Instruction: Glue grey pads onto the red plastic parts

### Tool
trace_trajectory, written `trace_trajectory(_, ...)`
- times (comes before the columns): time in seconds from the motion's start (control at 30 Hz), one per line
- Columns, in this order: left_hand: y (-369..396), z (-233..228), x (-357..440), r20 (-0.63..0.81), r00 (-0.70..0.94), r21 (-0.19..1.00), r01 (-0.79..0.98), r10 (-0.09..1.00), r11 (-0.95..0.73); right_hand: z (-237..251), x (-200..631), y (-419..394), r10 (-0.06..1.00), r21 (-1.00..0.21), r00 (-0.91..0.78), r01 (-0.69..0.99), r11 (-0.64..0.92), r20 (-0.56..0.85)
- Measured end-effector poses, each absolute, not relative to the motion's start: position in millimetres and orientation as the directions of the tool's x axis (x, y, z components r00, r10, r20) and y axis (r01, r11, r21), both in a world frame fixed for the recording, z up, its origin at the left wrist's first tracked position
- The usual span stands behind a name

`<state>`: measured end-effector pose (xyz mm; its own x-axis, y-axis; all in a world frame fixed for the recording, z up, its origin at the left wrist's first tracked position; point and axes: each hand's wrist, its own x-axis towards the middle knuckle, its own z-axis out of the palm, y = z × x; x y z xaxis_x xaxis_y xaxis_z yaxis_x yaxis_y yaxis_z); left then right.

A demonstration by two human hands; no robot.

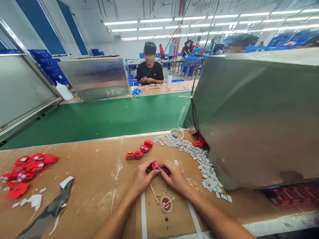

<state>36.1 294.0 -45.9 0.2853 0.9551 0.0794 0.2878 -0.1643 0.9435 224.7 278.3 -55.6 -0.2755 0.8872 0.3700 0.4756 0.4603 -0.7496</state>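
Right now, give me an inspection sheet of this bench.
Surface: brown bench, smeared white, taped strips.
Job's things: red part pinched between left hand and right hand; row of red parts behind.
Clutter: grey chips trailing right; red pile far left; paper scraps; small cup with stick; loose stick.
Grippers: both hands closed on the red part.
Cables: white coil; dark cable hanging.
Surroundings: green belt, steel housing, a person opposite.

A single head-worn camera looks forward and down from close above the worktop (94, 172), with both forearms entering from the bottom edge; its wide view reaches across the green belt (104, 116) into the hall.
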Motion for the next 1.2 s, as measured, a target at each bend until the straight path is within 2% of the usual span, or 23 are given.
trace_trajectory(0.23, 296.8, -49.6, 36.0, 0.038, 0.306, 0.996, 0.060, 0.951, -0.060, -48.8, 222.9, 274.9, 0.881, -0.768, -0.220, 0.432, 0.472, 0.418)
trace_trajectory(0.37, 295.7, -49.3, 38.1, 0.034, 0.298, 0.999, -0.008, 0.954, -0.033, -46.1, 220.0, 271.9, 0.895, -0.805, -0.174, 0.393, 0.445, 0.410)
trace_trajectory(0.5, 293.7, -49.1, 41.0, 0.034, 0.268, 0.999, -0.048, 0.963, -0.022, -47.9, 216.0, 269.3, 0.916, -0.842, -0.118, 0.362, 0.399, 0.384)
trace_trajectory(0.7, 292.1, -50.5, 42.3, 0.018, 0.279, 0.995, -0.102, 0.960, 0.011, -49.9, 213.7, 268.9, 0.884, -0.814, -0.109, 0.351, 0.463, 0.456)
trace_trajectory(1.0, 293.5, -54.0, 36.5, 0.150, 0.324, 0.985, 0.035, 0.934, -0.170, -55.3, 214.1, 268.9, 0.856, -0.775, -0.166, 0.368, 0.514, 0.489)
trace_trajectory(1.1, 297.7, -50.4, 37.5, 0.118, 0.327, 0.993, -0.031, 0.938, -0.115, -53.3, 213.7, 271.2, 0.833, -0.733, -0.156, 0.407, 0.544, 0.531)
trace_trajectory(1.2, 300.6, -45.5, 40.9, 0.117, 0.304, 0.986, -0.153, 0.945, -0.073, -52.1, 212.1, 273.4, 0.872, -0.786, -0.089, 0.396, 0.474, 0.481)
